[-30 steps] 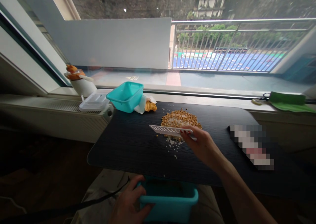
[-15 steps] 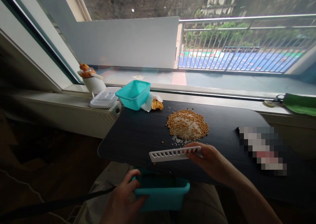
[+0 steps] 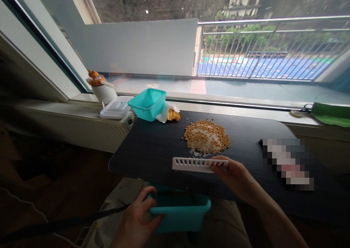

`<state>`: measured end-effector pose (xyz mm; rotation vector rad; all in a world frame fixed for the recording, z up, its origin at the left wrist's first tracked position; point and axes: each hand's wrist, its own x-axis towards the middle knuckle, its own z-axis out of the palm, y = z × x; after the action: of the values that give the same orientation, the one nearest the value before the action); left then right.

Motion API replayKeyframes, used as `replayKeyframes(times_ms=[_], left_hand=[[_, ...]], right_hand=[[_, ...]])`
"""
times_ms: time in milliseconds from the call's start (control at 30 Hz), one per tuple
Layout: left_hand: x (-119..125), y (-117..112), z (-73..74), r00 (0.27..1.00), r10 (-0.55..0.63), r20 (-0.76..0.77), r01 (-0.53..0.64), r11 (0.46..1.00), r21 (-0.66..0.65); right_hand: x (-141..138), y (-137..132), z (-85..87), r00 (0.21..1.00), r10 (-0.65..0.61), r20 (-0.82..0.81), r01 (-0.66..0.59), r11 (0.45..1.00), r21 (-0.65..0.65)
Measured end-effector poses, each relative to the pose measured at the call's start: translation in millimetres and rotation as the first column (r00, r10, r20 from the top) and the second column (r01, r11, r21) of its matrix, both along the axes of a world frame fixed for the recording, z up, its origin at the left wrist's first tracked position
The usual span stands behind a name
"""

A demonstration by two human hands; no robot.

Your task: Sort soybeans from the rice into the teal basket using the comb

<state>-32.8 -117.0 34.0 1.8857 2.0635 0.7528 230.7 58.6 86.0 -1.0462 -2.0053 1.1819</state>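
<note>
My left hand grips the left rim of a teal plastic bin, held below the table's front edge. Most of the bin's inside is dark and hard to make out. In my right hand is a white slotted plastic strip, pinched at its right end and held roughly level above the table. Just beyond the strip lies a pile of golden soybean-like beans mixed with white rice-like grains. Some grains are scattered at the pile's near edge.
The black table also carries a second teal bin and a crumpled orange-and-white wrapper at the back left. A blurred-out flat object lies on the right. A clear lid rests on the radiator; green cloth lies on the sill.
My right hand has shifted the white strip slightly right and away from me, turning it closer to level. My left hand and the bin hold nearly still.
</note>
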Motion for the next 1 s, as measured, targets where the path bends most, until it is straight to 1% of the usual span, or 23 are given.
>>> replayKeyframes(times_ms=[67, 100, 233, 367, 400, 467, 533, 600, 633, 667, 733, 833, 933, 1000], left_hand=[[1.2, 0.9, 0.0, 1.0, -0.016, -0.002, 0.016, 1.0, 0.014], [2.0, 1.5, -0.1, 1.0, -0.025, -0.002, 0.025, 0.999, 0.024], [6.4, 3.3, -1.5, 0.999, -0.04, -0.004, 0.04, 0.999, 0.03], [10.8, 5.2, -3.3, 0.998, -0.064, 0.003, 0.064, 0.997, 0.035], [11.5, 6.1, -3.5, 0.998, -0.065, 0.008, 0.065, 0.997, 0.037], [12.5, 8.0, -3.6, 0.998, -0.058, 0.018, 0.057, 0.998, 0.025], [12.8, 9.6, -3.1, 0.999, -0.046, 0.022, 0.046, 0.999, -0.002], [12.7, 10.3, -2.4, 0.999, -0.031, 0.026, 0.032, 0.999, -0.034], [12.6, 10.3, -2.1, 0.999, -0.024, 0.029, 0.025, 0.999, -0.045], [12.4, 10.0, -1.9, 0.999, -0.019, 0.033, 0.021, 0.999, -0.049], [12.0, 8.6, -1.9, 0.999, -0.014, 0.041, 0.016, 0.999, -0.041], [11.1, 5.8, -2.7, 0.999, -0.008, 0.04, 0.009, 1.0, -0.022], [9.3, 3.6, -4.0, 0.999, 0.004, 0.036, -0.003, 1.0, -0.024], [7.5, 3.2, -4.7, 0.999, 0.004, 0.034, -0.003, 1.0, -0.023]], right_hand=[[9.4, -8.7, 3.6, 0.999, 0.045, 0.018, -0.044, 0.997, -0.063], [14.3, -12.5, 5.1, 0.999, 0.047, 0.023, -0.044, 0.995, -0.084], [31.9, -25.1, 4.6, 0.999, -0.034, 0.039, 0.038, 0.994, -0.107], [46.7, -37.7, -0.4, 0.999, -0.02, 0.04, 0.026, 0.985, -0.169], [48.8, -39.5, -0.9, 0.999, -0.029, 0.037, 0.035, 0.986, -0.164], [48.6, -38.5, -0.7, 0.998, -0.064, 0.03, 0.067, 0.991, -0.115], [40.9, -30.3, 0.7, 0.992, -0.127, 0.015, 0.128, 0.991, -0.033], [26.2, -16.3, 2.9, 0.972, -0.235, -0.018, 0.236, 0.97, 0.053], [17.2, -8.3, 4.2, 0.963, -0.266, -0.035, 0.268, 0.96, 0.084], [7.8, -0.3, 5.7, 0.963, -0.267, -0.045, 0.271, 0.956, 0.112], [-10.1, 14.2, 8.3, 0.967, -0.248, -0.053, 0.253, 0.95, 0.184], [-29.5, 29.3, 8.9, 0.98, -0.199, -0.022, 0.199, 0.952, 0.232], [-35.8, 35.4, 4.3, 0.991, -0.136, -0.01, 0.135, 0.966, 0.221], [-32.0, 32.8, 0.8, 0.996, -0.087, -0.016, 0.089, 0.98, 0.176]])
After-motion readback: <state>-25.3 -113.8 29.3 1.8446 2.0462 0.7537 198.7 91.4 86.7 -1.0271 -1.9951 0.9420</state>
